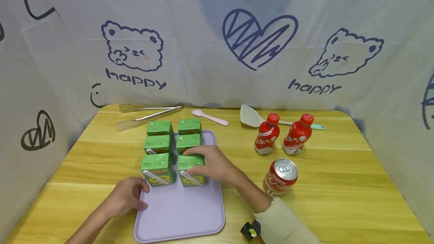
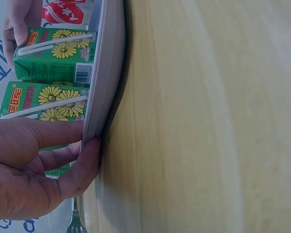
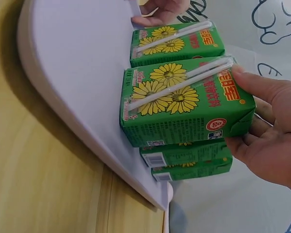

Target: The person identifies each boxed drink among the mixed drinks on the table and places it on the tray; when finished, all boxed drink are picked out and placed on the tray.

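Observation:
A lilac tray (image 1: 183, 214) lies on the table with several green drink cartons standing in two columns over its far half. My left hand (image 1: 125, 197) grips the tray's left edge; in the left wrist view the thumb is at the inner side of the rim and a fingertip (image 2: 91, 150) at the outer side. With my right hand (image 1: 218, 165) I hold the top of the near right drink carton (image 1: 200, 180), thumb on its front and fingers behind. This carton stands upright, a straw on its flowered face. Beside it is the near left carton (image 1: 157, 170).
Right of the tray stand a red soda can (image 1: 280, 178) and two red bottles (image 1: 267, 134) (image 1: 298, 134). Metal tongs (image 1: 152, 116), a pink spoon (image 1: 210, 117) and a spatula (image 1: 251, 116) lie along the back. A small black object (image 1: 251, 230) sits by the right sleeve.

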Available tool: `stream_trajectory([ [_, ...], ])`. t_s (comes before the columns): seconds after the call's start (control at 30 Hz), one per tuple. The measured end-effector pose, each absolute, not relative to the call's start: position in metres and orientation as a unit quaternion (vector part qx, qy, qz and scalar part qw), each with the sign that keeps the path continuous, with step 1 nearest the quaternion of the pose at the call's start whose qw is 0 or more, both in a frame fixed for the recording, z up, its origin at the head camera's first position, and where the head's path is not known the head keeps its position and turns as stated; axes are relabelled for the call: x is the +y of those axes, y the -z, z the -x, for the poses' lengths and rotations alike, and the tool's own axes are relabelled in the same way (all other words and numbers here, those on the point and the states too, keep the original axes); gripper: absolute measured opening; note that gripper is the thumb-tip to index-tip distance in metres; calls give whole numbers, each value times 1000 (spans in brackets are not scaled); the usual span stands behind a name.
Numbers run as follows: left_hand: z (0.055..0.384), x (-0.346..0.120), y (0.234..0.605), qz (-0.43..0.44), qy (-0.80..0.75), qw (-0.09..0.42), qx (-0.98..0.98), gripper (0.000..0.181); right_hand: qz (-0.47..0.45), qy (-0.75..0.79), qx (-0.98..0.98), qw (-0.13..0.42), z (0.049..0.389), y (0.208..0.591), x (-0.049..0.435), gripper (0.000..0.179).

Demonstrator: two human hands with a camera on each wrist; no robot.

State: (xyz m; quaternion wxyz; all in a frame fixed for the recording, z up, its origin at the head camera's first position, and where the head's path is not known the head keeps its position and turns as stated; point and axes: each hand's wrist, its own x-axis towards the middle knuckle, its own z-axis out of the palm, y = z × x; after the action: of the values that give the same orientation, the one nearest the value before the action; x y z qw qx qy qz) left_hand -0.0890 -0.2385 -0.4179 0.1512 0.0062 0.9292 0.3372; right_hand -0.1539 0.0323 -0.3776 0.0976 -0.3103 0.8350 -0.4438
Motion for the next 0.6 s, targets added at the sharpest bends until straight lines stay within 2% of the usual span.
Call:
stream_trajectory([
  [0.37,91,-238,417,-12,-335,160,928,36,317,377,867,74,147,376,28,46],
  [0.6,92,-237,416,-17,-341,162,926,36,299,331,893,64,134,359,48,60],
])
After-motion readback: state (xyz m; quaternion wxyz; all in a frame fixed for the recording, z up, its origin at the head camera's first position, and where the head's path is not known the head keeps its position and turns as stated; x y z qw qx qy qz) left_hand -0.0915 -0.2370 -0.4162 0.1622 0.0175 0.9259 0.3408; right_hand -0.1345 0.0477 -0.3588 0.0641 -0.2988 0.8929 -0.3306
